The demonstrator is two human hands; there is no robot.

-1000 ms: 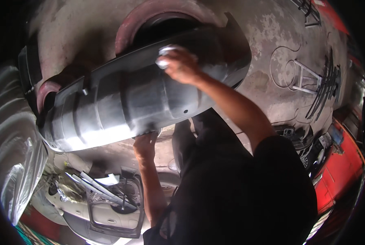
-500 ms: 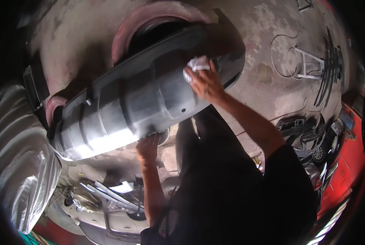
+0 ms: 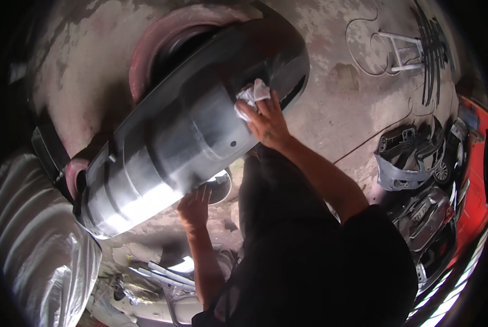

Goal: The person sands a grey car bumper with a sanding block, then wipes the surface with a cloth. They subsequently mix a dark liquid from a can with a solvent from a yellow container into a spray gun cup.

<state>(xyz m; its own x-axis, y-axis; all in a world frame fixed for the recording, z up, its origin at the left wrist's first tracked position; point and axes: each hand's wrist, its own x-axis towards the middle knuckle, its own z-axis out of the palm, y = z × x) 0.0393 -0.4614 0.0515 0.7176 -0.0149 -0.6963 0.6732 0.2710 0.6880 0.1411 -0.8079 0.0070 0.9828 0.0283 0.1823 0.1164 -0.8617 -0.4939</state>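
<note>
A long dark grey car bumper (image 3: pixel 173 131) lies slantwise before me, bright light glaring off its lower left end. Near its upper right end, my right hand (image 3: pixel 268 122) presses a crumpled white cloth (image 3: pixel 247 102) against the surface. The cloth is bunched beneath and between the fingers. Along the near edge, my left hand (image 3: pixel 193 207) rests with fingers stretched out and slightly apart, their tips close to the bumper's underside. I cannot tell how firmly it touches. Just right of that hand, a round metallic container (image 3: pixel 222 188) shows partly under the bumper.
A dusty pink tire (image 3: pixel 143 60) lies beneath the bumper's far side, with a smaller pinkish round piece (image 3: pixel 76 173) at left. Silvery sheeting (image 3: pixel 42 234) drapes at lower left. Loose car parts (image 3: pixel 410 163), a red panel (image 3: pixel 473 185) and a white metal frame (image 3: pixel 402 52) occupy the right.
My right hand and the cloth have shifted slightly left and down along the bumper. The whole view has turned a little, and the left hand's fingers show more.
</note>
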